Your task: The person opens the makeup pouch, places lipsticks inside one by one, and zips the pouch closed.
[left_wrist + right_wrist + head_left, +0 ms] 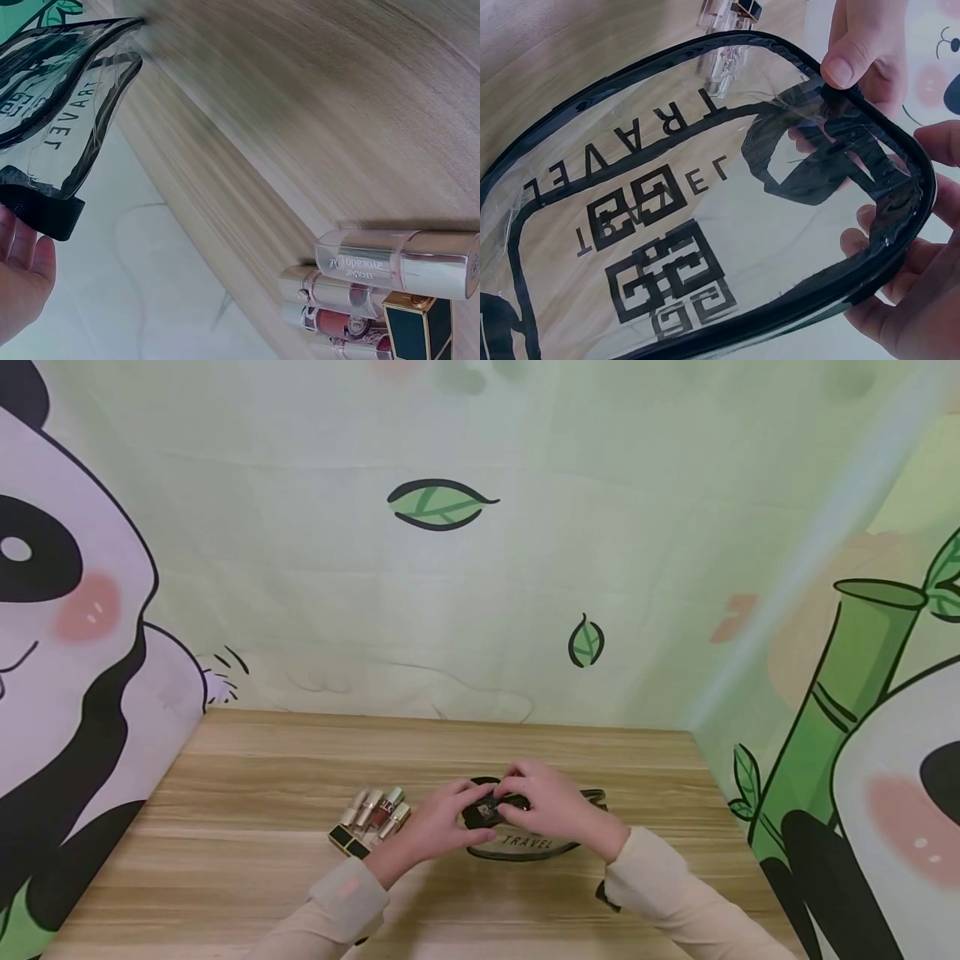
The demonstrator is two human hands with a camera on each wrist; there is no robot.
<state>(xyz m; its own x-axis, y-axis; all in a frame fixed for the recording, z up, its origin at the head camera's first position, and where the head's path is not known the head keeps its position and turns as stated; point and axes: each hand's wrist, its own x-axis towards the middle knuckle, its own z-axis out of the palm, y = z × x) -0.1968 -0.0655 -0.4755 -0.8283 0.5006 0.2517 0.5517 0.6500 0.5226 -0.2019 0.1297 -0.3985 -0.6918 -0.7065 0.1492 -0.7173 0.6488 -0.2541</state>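
Note:
A clear plastic travel pouch [525, 845] with black trim and TRAVEL printed on it is between my hands over the table. My left hand [442, 820] holds its left end; in the right wrist view that thumb [842, 71] presses on the black edge. In the left wrist view the fingers lie against a black strap [52, 214] at the pouch's end. My right hand [551, 802] grips the same end, fingers curled round the trim, some showing through the plastic. A dark band [802, 180] shows through the clear side.
Left of the pouch several lipstick tubes [378, 810] lie side by side, with a black, gold-edged lipstick [349, 841] near them. A small dark object [606, 897] is partly hidden by my right sleeve. The wooden table [247, 760] ends at a printed backdrop [300, 568].

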